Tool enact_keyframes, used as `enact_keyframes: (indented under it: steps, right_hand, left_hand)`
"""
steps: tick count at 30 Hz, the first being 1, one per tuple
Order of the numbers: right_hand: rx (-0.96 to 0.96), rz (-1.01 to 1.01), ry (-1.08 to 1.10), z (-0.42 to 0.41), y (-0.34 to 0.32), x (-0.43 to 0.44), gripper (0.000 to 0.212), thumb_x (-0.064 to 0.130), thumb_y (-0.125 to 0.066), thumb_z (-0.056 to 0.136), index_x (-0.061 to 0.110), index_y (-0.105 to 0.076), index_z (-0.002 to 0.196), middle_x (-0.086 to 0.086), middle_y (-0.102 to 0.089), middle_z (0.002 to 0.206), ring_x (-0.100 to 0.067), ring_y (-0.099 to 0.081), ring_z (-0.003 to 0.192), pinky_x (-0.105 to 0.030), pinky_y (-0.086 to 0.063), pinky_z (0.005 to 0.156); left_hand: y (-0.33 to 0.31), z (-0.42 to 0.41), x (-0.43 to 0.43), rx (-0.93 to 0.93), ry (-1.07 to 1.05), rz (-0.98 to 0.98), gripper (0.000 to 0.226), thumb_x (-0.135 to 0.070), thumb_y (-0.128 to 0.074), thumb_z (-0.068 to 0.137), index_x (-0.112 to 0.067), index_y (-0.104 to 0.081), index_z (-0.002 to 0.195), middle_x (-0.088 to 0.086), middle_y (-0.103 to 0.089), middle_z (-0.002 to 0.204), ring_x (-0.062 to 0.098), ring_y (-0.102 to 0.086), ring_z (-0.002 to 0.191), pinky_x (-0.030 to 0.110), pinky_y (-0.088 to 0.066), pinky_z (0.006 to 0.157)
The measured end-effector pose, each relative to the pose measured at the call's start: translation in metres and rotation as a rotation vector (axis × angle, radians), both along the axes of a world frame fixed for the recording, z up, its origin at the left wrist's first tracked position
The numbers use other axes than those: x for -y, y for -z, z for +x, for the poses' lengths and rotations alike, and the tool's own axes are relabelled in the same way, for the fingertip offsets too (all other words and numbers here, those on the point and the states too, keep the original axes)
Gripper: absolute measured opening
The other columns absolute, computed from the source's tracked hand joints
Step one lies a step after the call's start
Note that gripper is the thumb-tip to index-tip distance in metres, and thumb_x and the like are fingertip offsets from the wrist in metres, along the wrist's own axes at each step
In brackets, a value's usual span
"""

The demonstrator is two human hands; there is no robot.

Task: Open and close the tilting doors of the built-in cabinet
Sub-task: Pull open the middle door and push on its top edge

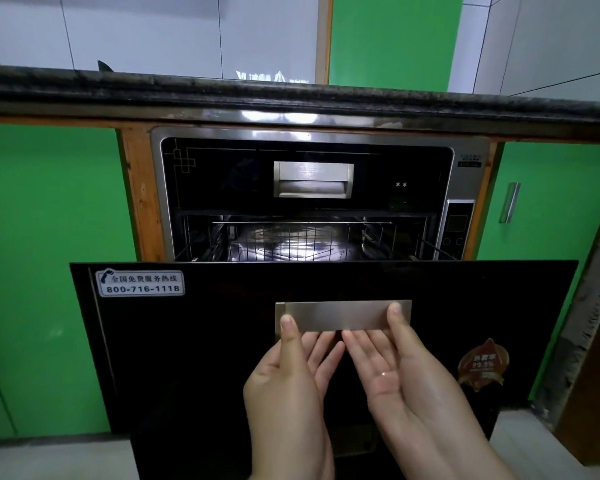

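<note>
Both hands, left hand [288, 382] and right hand [395, 368], are pinching the horizontal handle [343, 315] of the tilted-out lower door [222, 341], equally near.

Lower door [222, 341] pulled out, both hands on its handle [343, 315].
Left hand [288, 379] and right hand [395, 368] gripped it, thumbs on top.

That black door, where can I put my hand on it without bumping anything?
On the lower door, the bare glass between the phone sticker and the left hand is free. So is the strip above the silver handle. The handle is crowded: left hand and right hand both grip it. The red sticker fills the right side.
</note>
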State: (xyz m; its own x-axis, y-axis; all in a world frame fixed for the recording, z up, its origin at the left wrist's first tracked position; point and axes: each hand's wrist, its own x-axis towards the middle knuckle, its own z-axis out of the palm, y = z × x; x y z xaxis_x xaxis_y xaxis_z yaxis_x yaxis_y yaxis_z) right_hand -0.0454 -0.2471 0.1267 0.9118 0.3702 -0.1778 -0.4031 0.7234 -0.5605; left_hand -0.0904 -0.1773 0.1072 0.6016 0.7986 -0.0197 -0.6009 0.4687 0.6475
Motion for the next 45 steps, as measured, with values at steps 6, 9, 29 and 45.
enact_keyframes:
  steps: [6,9,29,45]
  right_hand:
    - [-0.013,0.016,0.066,-0.008,0.005,0.003,0.015,0.015,-0.061,0.090,0.001,-0.059,0.090,-0.017,-0.071,0.067,-0.025,-0.072,0.061,-0.037,-0.059,0.060]
    - [-0.056,-0.003,0.087,-0.008,0.017,0.002,0.012,0.008,-0.055,0.092,-0.002,-0.060,0.096,-0.022,-0.067,0.089,-0.032,-0.069,0.080,-0.039,-0.056,0.061]
    - [1.455,-1.166,0.820,0.027,0.000,-0.002,0.035,0.029,-0.047,0.087,0.018,-0.056,0.119,0.005,-0.052,0.122,-0.011,-0.031,0.134,-0.042,0.000,0.119]
    - [1.505,-1.133,0.874,0.031,0.025,0.002,0.057,0.018,-0.056,0.087,0.014,-0.040,0.142,0.007,-0.032,0.143,-0.013,-0.011,0.143,-0.055,-0.015,0.115]
  left_hand:
    - [0.011,-0.004,0.000,-0.097,-0.065,0.152,0.026,-0.025,-0.058,0.088,-0.008,-0.074,0.076,0.013,-0.074,0.071,0.025,-0.072,0.062,0.026,-0.056,0.049]
    - [0.018,-0.010,-0.008,-0.236,-0.183,0.395,0.029,-0.039,-0.059,0.080,-0.019,-0.073,0.066,0.007,-0.065,0.048,0.019,-0.063,0.044,0.030,-0.056,0.048]
    - [-0.020,-0.025,-0.067,-0.594,-0.913,1.536,0.031,-0.029,-0.046,0.088,-0.018,-0.059,0.114,-0.002,-0.056,0.114,0.017,-0.038,0.128,0.034,0.001,0.119]
    - [-0.003,-0.015,-0.062,-0.555,-1.008,1.533,0.041,-0.022,-0.048,0.089,-0.008,-0.052,0.127,0.012,-0.050,0.131,0.024,-0.024,0.136,0.051,-0.006,0.116]
